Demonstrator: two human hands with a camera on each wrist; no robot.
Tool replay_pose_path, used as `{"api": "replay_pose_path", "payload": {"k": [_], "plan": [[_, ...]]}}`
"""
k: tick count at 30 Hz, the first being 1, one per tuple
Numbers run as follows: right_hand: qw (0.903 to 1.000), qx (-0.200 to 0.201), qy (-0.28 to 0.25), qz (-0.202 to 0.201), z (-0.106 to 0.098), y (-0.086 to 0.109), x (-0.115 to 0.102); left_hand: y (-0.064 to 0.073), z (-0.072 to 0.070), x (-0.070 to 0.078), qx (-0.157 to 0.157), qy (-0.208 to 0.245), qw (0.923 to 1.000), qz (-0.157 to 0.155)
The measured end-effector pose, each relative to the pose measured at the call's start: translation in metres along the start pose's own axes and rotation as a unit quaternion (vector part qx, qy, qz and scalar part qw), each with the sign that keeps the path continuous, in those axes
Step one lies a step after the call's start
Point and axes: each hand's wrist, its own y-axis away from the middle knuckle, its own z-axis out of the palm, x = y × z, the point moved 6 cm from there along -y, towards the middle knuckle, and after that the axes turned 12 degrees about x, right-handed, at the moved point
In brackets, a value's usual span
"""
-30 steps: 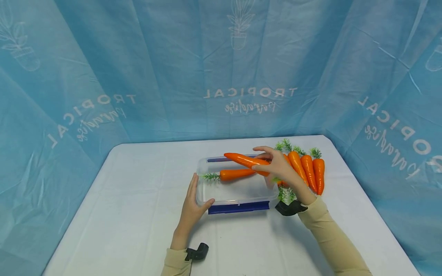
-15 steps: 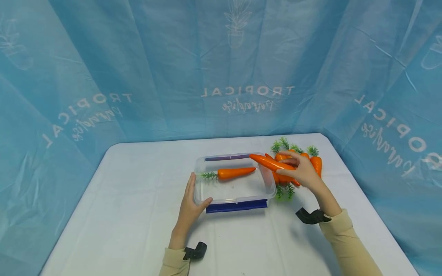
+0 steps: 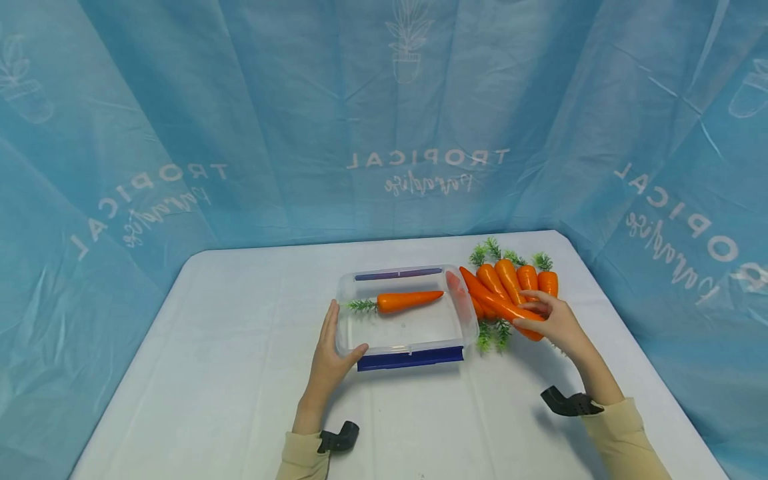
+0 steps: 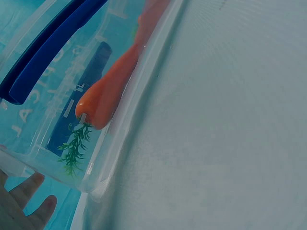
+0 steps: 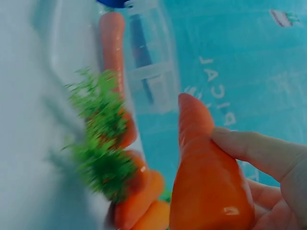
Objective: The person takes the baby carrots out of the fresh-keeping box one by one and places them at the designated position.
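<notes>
A clear plastic container [image 3: 384, 335] with blue side clips sits in the middle of the table. Inside it lies one carrot [image 3: 408, 301], its green top to the left; the left wrist view shows this through the wall. My left hand [image 3: 327, 360] rests against the container's left front corner, fingers straight along the side and thumb by the front rim. To the right, my right hand [image 3: 559, 327] holds another carrot [image 5: 206, 187] between thumb and fingers, over the pile, tip pointing toward the container. No leaves show on the held carrot's visible end.
Several more carrots [image 3: 507, 277] with green tops lie bunched against the container's right side, partly hidden by the held one. A white cloth covers the table [image 3: 240, 360]. Blue printed curtains [image 3: 288, 133] enclose the back and sides.
My right hand has carried its carrot from over the container to the right and toward me, over the pile. My left hand and the container stay nearly in place.
</notes>
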Motion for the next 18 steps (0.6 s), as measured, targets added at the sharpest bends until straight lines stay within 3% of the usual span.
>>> {"api": "replay_pose_path", "payload": {"k": [6,18], "plan": [[0.9996,-0.002,0.028,0.01,-0.001,0.011,0.021,0.0,0.0,-0.001,-0.002,-0.004,1.0,-0.002],[0.9985,-0.051,-0.006,-0.018,0.017,0.027,0.04,0.0,0.001,-0.002,-0.003,-0.006,0.9999,-0.014]]}}
